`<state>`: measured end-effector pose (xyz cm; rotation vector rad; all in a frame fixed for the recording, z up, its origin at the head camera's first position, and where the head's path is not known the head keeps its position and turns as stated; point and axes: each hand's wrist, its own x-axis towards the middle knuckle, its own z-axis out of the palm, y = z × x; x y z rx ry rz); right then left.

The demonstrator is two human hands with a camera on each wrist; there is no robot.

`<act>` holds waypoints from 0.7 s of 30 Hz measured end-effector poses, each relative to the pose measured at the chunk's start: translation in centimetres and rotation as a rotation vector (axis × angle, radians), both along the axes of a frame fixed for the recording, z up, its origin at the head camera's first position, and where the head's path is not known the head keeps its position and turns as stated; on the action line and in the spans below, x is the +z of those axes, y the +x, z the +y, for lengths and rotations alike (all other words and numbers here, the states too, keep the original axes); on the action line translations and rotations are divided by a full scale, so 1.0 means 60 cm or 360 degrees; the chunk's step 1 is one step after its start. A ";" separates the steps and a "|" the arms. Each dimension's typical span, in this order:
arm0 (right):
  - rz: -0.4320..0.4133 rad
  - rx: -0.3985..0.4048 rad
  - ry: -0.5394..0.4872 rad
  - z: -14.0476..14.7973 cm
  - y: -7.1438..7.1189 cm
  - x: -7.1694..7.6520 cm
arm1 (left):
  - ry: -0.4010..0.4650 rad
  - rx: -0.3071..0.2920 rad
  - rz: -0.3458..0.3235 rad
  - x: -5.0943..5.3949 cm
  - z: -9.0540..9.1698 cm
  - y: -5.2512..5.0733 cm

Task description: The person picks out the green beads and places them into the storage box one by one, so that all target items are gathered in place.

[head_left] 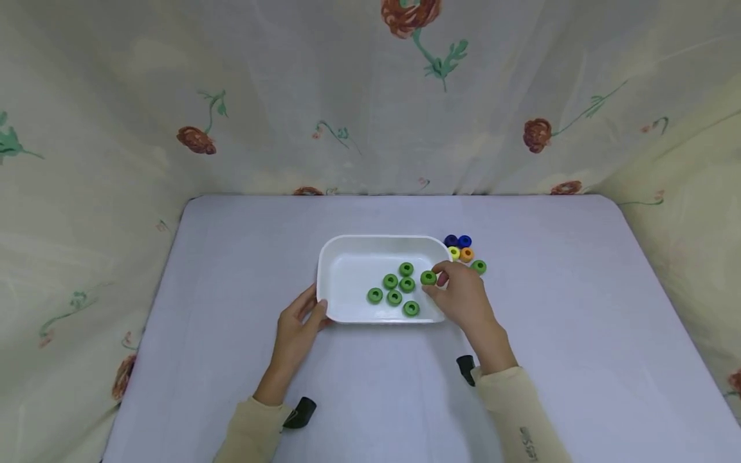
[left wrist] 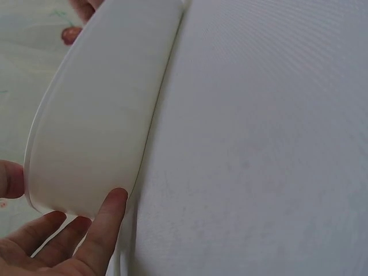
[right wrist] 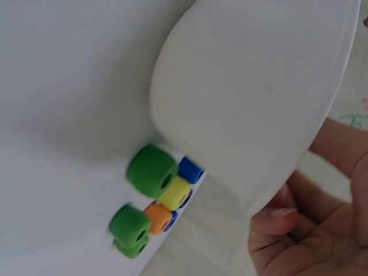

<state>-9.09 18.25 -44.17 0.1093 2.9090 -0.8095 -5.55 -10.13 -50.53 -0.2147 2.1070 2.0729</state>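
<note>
A shallow white tray (head_left: 347, 257) with rounded corners lies on the table, several green beads (head_left: 390, 281) scattered on its floor. My left hand (head_left: 295, 334) holds the tray's near left corner, thumb at the rim and fingers along the outer wall (left wrist: 92, 126). Over the tray's right end, my right hand (head_left: 463, 296) pinches one more green bead (head_left: 428, 278) between thumb and fingers. In the right wrist view the tray wall hides that bead, while the hand (right wrist: 316, 230) shows beyond the rim.
Outside the tray's right end sit loose beads: purple (head_left: 451, 240), blue (head_left: 465, 241), yellow (head_left: 454, 253), orange (head_left: 466, 254) and green (head_left: 478, 267). The right wrist view shows further green beads (right wrist: 152, 171) there. A flowered curtain (head_left: 260, 96) hangs behind the white-covered table (head_left: 243, 244).
</note>
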 end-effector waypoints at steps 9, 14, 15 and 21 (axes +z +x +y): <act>-0.0278 0.0024 0.0134 -0.036 -0.010 -0.002 | -0.0020 -0.0011 0.0013 -0.002 0.001 0.005; -0.0291 0.0025 0.0160 -0.042 -0.014 -0.007 | -0.0027 -0.0022 0.0031 -0.003 -0.002 0.003; -0.0290 0.0027 0.0160 -0.042 -0.015 -0.008 | -0.0028 -0.0023 0.0035 -0.003 -0.002 0.002; -0.0303 0.0039 0.0150 -0.047 -0.017 -0.017 | -0.0012 -0.0017 0.0036 -0.003 -0.003 0.000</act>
